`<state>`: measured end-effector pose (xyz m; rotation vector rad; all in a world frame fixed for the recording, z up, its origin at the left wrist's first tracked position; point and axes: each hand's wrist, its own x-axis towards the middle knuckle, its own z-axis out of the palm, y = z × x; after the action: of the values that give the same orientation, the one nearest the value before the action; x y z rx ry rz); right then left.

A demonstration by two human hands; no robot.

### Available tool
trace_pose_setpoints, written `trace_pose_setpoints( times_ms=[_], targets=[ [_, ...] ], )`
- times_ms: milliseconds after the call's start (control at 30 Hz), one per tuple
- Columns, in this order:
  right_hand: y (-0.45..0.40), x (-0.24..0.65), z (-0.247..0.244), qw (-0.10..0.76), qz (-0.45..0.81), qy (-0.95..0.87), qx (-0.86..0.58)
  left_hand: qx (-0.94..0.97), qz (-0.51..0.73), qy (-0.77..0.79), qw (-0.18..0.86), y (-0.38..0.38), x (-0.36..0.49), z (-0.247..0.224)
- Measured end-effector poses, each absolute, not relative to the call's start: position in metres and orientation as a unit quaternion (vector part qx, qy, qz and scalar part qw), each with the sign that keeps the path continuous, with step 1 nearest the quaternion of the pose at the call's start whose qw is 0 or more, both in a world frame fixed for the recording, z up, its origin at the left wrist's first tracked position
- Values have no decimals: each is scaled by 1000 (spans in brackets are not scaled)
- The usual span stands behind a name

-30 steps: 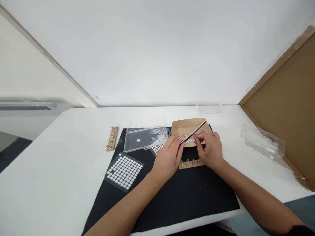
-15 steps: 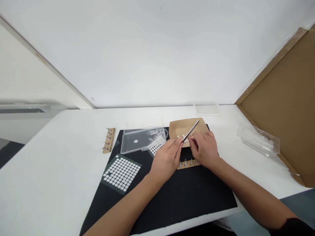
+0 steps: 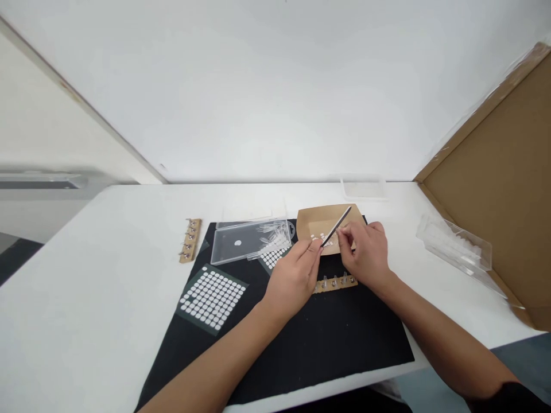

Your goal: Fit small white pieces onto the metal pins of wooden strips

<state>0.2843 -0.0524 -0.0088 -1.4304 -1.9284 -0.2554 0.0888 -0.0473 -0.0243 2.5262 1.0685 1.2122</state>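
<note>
My left hand [image 3: 293,272] is closed, thumb and fingers gripping the lower end of a thin, flat strip with dark and white sides, which looks like a nail file [image 3: 340,222]. The strip slants up to the right over a brown paper tray [image 3: 312,215]. White bits lie in the tray. Just right of the strip, my right hand [image 3: 367,252] is pinched closed; whatever its fingertips hold is too small to make out. Below the hands lies a cardboard strip [image 3: 339,284] bearing several small clips, its left part hidden by my left hand.
A black mat [image 3: 327,350] covers the table's middle. On its left lie a sheet of white dots [image 3: 213,298] and a clear box [image 3: 226,248] with clear slivers. Another clip strip [image 3: 190,241] stands farther left. Clear containers [image 3: 456,244] sit right, by a cardboard panel [image 3: 495,172].
My right hand has shifted slightly right, away from the strip, uncovering more of the clip strip below. My left hand still grips the strip. The view has tilted slightly.
</note>
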Motion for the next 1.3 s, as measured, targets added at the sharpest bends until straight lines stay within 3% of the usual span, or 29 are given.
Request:
trace_pose_setpoints(
  times_ms=[1300],
  targets=[
    [-45, 285, -8, 364, -121, -744, -546, 838, 415, 349, 61, -44, 88, -26]
  ],
)
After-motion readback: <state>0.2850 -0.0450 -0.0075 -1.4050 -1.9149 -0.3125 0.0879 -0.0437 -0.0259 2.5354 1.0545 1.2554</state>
